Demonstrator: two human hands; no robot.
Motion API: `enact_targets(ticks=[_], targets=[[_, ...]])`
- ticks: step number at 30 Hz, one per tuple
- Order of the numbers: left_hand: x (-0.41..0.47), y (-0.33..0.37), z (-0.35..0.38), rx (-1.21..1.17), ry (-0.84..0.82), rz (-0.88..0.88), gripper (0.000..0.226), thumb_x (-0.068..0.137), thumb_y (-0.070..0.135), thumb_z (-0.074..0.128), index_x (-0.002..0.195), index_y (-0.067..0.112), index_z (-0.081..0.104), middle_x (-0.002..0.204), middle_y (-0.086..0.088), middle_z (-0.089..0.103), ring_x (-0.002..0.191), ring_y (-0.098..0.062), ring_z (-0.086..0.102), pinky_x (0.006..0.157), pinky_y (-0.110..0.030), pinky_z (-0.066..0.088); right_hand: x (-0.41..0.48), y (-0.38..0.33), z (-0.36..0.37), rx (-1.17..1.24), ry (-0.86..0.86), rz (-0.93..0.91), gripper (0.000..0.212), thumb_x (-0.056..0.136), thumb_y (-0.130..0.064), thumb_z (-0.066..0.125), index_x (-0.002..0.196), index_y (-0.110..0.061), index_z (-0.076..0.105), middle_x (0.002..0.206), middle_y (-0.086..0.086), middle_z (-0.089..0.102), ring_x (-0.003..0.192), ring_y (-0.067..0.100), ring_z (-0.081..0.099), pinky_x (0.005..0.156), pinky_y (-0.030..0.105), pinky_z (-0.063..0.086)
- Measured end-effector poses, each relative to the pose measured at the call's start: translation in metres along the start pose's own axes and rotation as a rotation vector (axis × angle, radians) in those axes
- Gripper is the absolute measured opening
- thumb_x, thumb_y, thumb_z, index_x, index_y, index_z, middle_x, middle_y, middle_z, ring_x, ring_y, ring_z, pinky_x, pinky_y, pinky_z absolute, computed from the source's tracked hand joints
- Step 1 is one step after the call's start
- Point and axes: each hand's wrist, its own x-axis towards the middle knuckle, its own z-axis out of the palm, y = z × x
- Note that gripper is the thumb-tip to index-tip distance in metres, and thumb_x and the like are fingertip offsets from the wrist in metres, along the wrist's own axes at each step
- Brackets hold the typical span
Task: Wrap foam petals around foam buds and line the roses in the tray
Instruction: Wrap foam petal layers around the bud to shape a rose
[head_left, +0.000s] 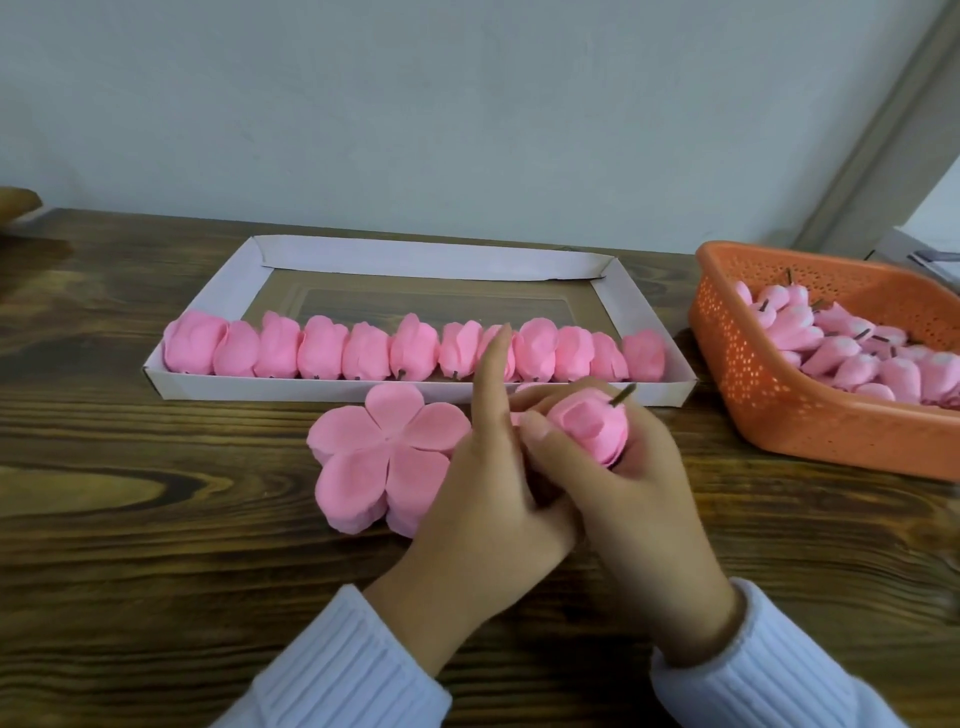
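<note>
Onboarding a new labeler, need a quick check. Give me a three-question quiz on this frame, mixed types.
1. True or false: the finished roses lie along the far wall of the tray.
2. Where is the petal stack? A inside the tray; B on the table, in front of the tray; C on top of the finished roses.
3. Which hand cups the rose being wrapped?
Key: 1 false, they lie along the near wall; 2 B; 3 the right hand.

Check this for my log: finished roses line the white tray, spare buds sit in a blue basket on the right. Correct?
Not quite. The head view shows the basket is orange, not blue. The roses do line the white tray, and the buds are in that basket on the right.
</note>
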Motion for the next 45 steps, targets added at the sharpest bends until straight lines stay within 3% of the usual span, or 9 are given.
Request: enact_targets(ticks=[3, 6, 10, 12, 14, 17, 26, 38, 45], targets=[[-0.001, 0.0, 0.001, 0.044, -0.034, 0.035, 0.095, 0.074, 0.021, 0.066, 0.145, 0.043, 0.006, 0.083, 0.014, 0.069, 0.077, -0.004, 0.067, 0.069, -0.021, 0.053, 0.003, 0.001, -0.01, 0.004, 0.173, -0.096, 0.01, 0.077, -0.009, 0.071, 0.074, -0.004, 0.062, 0.07, 0.005, 0.068, 0.066, 0.014, 0.065, 0.064, 0.022, 0.053], [0.003, 0.003, -0.007, 0.128, 0.013, 0.068, 0.074, 0.08, 0.02, 0.064, 0.141, 0.034, 0.025, 0.065, 0.011, 0.061, 0.058, -0.006, 0.06, 0.057, -0.016, 0.046, 0.009, -0.001, -0.022, -0.07, 0.268, -0.155, 0.015, 0.072, -0.02, 0.071, 0.07, -0.018, 0.056, 0.067, -0.004, 0.059, 0.067, 0.013, 0.059, 0.068, 0.025, 0.051], [0.015, 0.004, -0.035, 0.399, 0.396, 0.067, 0.039, 0.081, 0.012, 0.059, 0.119, 0.015, 0.054, 0.071, 0.012, 0.056, 0.068, -0.003, 0.056, 0.065, -0.009, 0.042, 0.012, 0.002, -0.031, -0.143, 0.293, -0.107, 0.015, 0.068, -0.025, 0.072, 0.072, -0.025, 0.058, 0.076, 0.012, 0.057, 0.074, 0.028, 0.056, 0.073, 0.046, 0.051], [0.02, 0.001, -0.051, 0.58, 0.529, -0.081, 0.031, 0.082, 0.008, 0.056, 0.113, 0.012, 0.058, 0.082, 0.004, 0.057, 0.08, -0.014, 0.056, 0.079, -0.03, 0.048, 0.012, 0.004, -0.03, -0.141, 0.3, -0.07, 0.012, 0.067, -0.024, 0.07, 0.07, -0.027, 0.059, 0.071, 0.007, 0.057, 0.068, 0.021, 0.056, 0.065, 0.036, 0.051], [0.021, -0.004, -0.063, 0.84, 0.488, -0.306, 0.032, 0.083, 0.004, 0.05, 0.113, 0.014, 0.059, 0.097, -0.006, 0.058, 0.096, -0.029, 0.053, 0.088, -0.048, 0.038, 0.011, 0.006, -0.028, -0.119, 0.305, -0.036, 0.013, 0.069, -0.017, 0.067, 0.067, -0.027, 0.059, 0.064, 0.0, 0.056, 0.061, 0.013, 0.054, 0.058, 0.026, 0.048], [0.02, -0.005, -0.066, 1.016, 0.386, -0.539, 0.026, 0.087, 0.01, 0.047, 0.104, 0.02, 0.062, 0.093, -0.002, 0.05, 0.102, -0.03, 0.046, 0.088, -0.045, 0.025, 0.01, 0.008, -0.025, -0.102, 0.288, -0.003, 0.017, 0.072, -0.013, 0.063, 0.065, -0.027, 0.059, 0.059, -0.007, 0.055, 0.056, 0.007, 0.053, 0.054, 0.021, 0.046], [0.02, -0.012, -0.066, 1.093, 0.406, -0.429, 0.013, 0.085, 0.017, 0.057, 0.093, 0.024, 0.065, 0.078, 0.004, 0.048, 0.084, -0.019, 0.035, 0.082, -0.043, 0.024, 0.009, 0.01, -0.024, -0.109, 0.256, -0.012, 0.016, 0.075, -0.014, 0.064, 0.066, -0.026, 0.06, 0.059, -0.009, 0.056, 0.057, 0.007, 0.053, 0.055, 0.021, 0.045], [0.018, -0.015, -0.063, 1.158, 0.396, -0.405, 0.025, 0.087, 0.014, 0.055, 0.101, 0.029, 0.069, 0.085, 0.007, 0.039, 0.089, -0.021, 0.041, 0.079, -0.038, 0.014, 0.009, 0.011, -0.024, -0.104, 0.239, 0.012, 0.012, 0.075, -0.015, 0.065, 0.067, -0.022, 0.06, 0.058, -0.008, 0.057, 0.056, 0.006, 0.054, 0.054, 0.02, 0.046], [0.018, -0.014, -0.062, 1.095, 0.432, -0.411, 0.01, 0.085, 0.014, 0.06, 0.092, 0.02, 0.061, 0.079, 0.005, 0.054, 0.089, -0.021, 0.044, 0.08, -0.039, 0.016, 0.008, 0.012, -0.025, -0.124, 0.243, 0.033, 0.008, 0.074, -0.017, 0.066, 0.068, -0.021, 0.061, 0.059, -0.008, 0.057, 0.057, 0.005, 0.054, 0.055, 0.019, 0.047]])
